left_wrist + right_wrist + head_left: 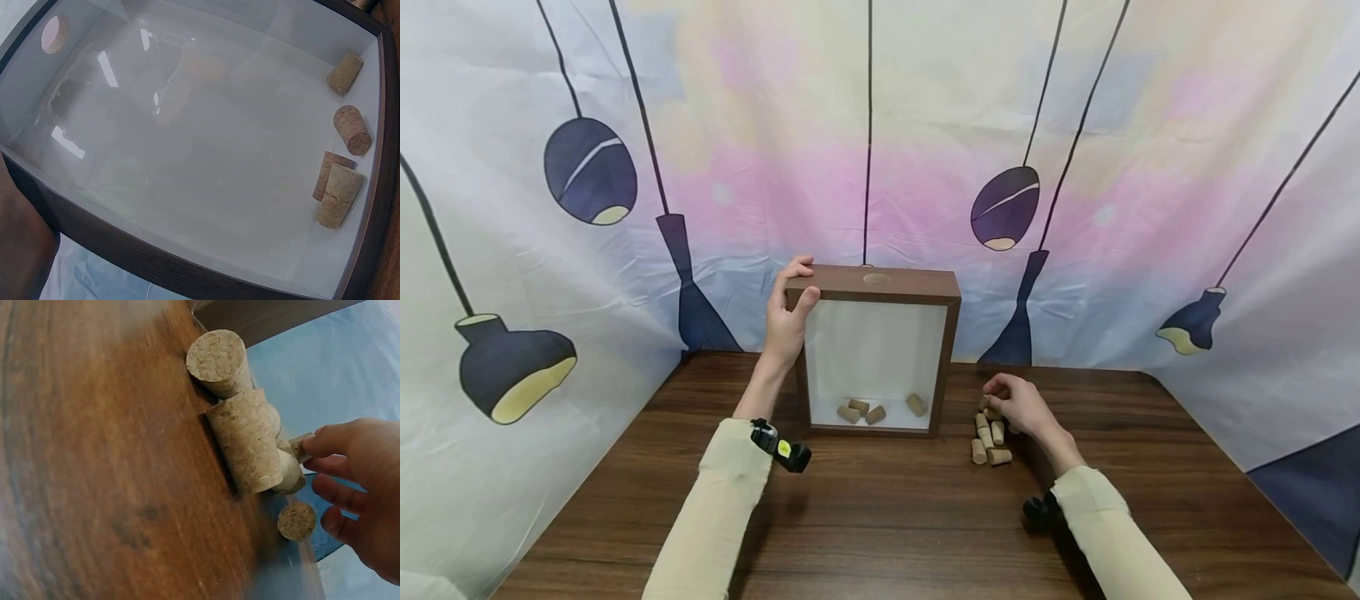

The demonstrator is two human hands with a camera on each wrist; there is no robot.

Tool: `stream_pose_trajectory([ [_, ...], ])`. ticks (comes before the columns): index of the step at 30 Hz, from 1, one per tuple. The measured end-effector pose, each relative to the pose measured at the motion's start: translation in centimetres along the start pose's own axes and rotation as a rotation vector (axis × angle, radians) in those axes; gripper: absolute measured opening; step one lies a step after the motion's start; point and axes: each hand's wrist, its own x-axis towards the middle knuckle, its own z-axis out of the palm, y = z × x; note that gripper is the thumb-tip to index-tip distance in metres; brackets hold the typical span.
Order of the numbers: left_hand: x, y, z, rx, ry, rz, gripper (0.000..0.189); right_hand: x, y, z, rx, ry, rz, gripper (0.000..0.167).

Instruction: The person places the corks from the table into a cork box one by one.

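Observation:
An upright brown shadow box frame [917,285] with a clear front and a round hole [877,279] in its top stands on the table. My left hand [785,327] grips its upper left corner, thumb at the front and fingers over the top. Several corks [351,130] lie inside along the bottom. To the right of the box, my right hand [1021,403] pinches a cork [301,447] between thumb and fingertip, at the far end of a cluster of loose corks [245,440]. One more cork [296,520] lies below the curled lower fingers in the right wrist view.
The dark wood table [880,517] runs back to a hanging cloth [805,167] printed with lamps. Cloth also hangs at the left and right sides. Wrist cameras [784,448] sit on both sleeves.

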Motion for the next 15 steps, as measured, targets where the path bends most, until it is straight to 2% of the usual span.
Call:
stream_pose_trajectory([
  [8,0.1,0.0,0.0,0.006,-0.004,0.017,0.069,-0.3,-1.1,-1.0,-0.025,0.090,-0.035,0.011],
  [15,0.0,-0.1,0.1,-0.011,0.002,0.029,0.067,-0.6,-2.6,-2.3,-0.012,0.168,-0.105,0.013],
])
